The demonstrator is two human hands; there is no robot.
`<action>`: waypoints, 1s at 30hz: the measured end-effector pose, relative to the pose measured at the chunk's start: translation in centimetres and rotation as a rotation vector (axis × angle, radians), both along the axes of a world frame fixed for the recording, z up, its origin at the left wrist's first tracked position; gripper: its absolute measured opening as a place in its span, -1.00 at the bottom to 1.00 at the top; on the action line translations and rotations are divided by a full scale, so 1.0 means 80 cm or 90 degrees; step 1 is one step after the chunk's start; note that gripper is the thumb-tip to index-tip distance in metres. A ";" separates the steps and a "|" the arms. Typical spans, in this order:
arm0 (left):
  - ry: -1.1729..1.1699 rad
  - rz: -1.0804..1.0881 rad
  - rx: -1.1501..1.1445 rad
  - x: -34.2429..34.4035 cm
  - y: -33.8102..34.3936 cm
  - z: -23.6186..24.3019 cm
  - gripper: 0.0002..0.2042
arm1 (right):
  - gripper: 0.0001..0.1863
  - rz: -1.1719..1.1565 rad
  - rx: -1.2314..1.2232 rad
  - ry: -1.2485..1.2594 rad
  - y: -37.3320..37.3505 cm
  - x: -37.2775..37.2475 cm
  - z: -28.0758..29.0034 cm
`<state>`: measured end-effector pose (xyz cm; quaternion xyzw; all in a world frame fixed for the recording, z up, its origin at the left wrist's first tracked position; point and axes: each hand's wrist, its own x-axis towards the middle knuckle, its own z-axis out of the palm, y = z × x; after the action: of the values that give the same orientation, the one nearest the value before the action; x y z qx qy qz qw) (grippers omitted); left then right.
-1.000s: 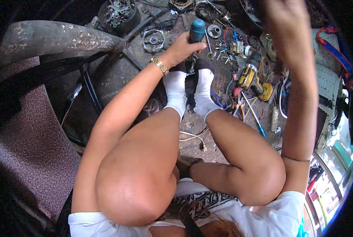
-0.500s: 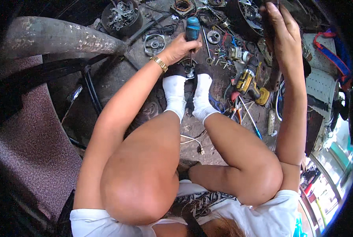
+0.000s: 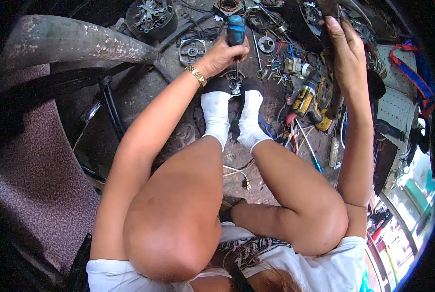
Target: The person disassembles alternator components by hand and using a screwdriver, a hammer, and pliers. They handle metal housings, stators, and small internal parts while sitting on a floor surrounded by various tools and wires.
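Observation:
My left hand, a gold watch at its wrist, grips a screwdriver by its blue handle. The shaft points straight down onto a round metal motor part, which lies between my two feet in white socks. Off to the right, my right hand is raised, its fingers wrapped round a long dark bar-like tool. That tool runs past the top edge, so its full shape is hidden.
A yellow and black cordless drill lies right of my feet, near blue-handled scissors and a thin screwdriver. Loose screws, wires and a round metal cover lie around. A bin of metal pieces stands far left, beside a chair.
My right hand has come down a little with the dark tool. My left hand keeps the screwdriver upright on the metal part, nearly unmoved.

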<state>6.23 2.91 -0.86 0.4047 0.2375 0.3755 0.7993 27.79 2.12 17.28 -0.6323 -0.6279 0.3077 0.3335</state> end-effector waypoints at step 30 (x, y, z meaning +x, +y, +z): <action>0.190 -0.024 0.070 0.023 -0.007 -0.007 -0.84 | -0.57 0.160 0.040 -0.221 -0.006 -0.037 -0.023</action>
<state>8.11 2.35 -1.42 0.5037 0.3247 0.3086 0.7386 24.84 1.65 15.42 -0.5815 -0.7595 0.2134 0.1988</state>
